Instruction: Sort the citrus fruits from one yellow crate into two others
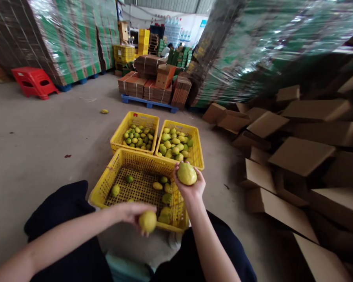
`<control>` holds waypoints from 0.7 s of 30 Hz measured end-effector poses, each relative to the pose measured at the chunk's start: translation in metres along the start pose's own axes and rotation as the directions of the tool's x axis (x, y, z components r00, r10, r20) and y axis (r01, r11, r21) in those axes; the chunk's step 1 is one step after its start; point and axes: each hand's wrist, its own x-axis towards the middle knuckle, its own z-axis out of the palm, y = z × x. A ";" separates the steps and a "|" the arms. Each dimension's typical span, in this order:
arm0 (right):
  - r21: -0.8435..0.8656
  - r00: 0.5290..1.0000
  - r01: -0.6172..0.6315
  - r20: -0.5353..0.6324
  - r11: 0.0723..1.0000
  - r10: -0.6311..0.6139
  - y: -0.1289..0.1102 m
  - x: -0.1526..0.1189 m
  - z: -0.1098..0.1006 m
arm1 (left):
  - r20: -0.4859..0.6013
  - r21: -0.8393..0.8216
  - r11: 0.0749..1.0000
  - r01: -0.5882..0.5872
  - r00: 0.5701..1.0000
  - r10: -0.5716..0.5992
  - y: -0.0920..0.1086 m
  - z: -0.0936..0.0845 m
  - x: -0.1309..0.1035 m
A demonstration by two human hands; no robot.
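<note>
My left hand (137, 216) holds a round yellow fruit (147, 221) over the near edge of the front yellow crate (101, 188); the hand is a little blurred. On the upturned palm of my right hand (191, 190) rests a larger, lumpy yellow-green fruit (187, 173), fingers curled round it, above the crate's right side. Inside the front crate lie several green and yellow fruits, mostly at the right. Behind it stand two more yellow crates, the left one (114, 138) with many small fruits, the right one (198, 150) with larger ones.
A single yellow fruit (104, 111) lies on the floor, beyond it a red stool (35, 82). Flattened cartons sit on a blue pallet (149, 103) ahead. Open cardboard boxes (301, 154) pile up at the right. Wrapped stacks (67, 37) rise on both sides; a person (166, 51) is far back.
</note>
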 end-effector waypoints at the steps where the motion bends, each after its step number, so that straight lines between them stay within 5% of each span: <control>1: 0.001 1.000 -0.006 -0.006 1.000 0.006 -0.001 -0.002 0.000 | -0.138 -0.121 0.976 -0.179 0.977 0.162 0.020 -0.010 -0.015; 3: -0.004 1.000 -0.014 -0.016 1.000 0.014 -0.003 -0.006 -0.002 | -0.445 -0.277 0.781 -0.559 0.795 0.412 0.059 -0.032 -0.041; 4: -0.012 1.000 -0.018 -0.020 1.000 0.018 -0.003 -0.007 -0.003 | -0.591 -0.264 0.686 -0.679 0.675 0.441 0.073 -0.042 -0.049; 5: -0.023 0.999 -0.023 -0.024 0.999 0.023 -0.002 -0.008 -0.004 | -0.687 -0.227 0.637 -0.736 0.585 0.431 0.081 -0.050 -0.053; 6: -0.036 0.999 -0.028 -0.029 0.999 0.027 -0.001 -0.009 -0.006 | -0.729 -0.216 0.638 -0.739 0.556 0.398 0.083 -0.056 -0.054; 11: -0.185 0.994 -0.102 0.011 0.978 0.106 0.010 -0.010 -0.024 | -0.638 -0.210 0.806 -0.554 0.702 0.316 0.047 -0.055 -0.035; 14: -0.424 0.969 -0.179 0.081 0.888 0.234 0.024 -0.008 -0.044 | -0.579 0.028 0.856 -0.516 0.690 0.435 0.036 -0.051 -0.032; 18: -0.831 0.844 -0.262 0.049 0.491 0.534 0.054 -0.009 -0.080 | -0.492 0.416 0.800 -0.432 0.633 0.598 0.032 -0.057 -0.039; 21: -0.927 0.731 -0.313 -0.096 0.208 0.676 0.080 -0.015 -0.112 | -0.378 0.600 0.698 -0.391 0.631 0.678 0.023 -0.066 -0.038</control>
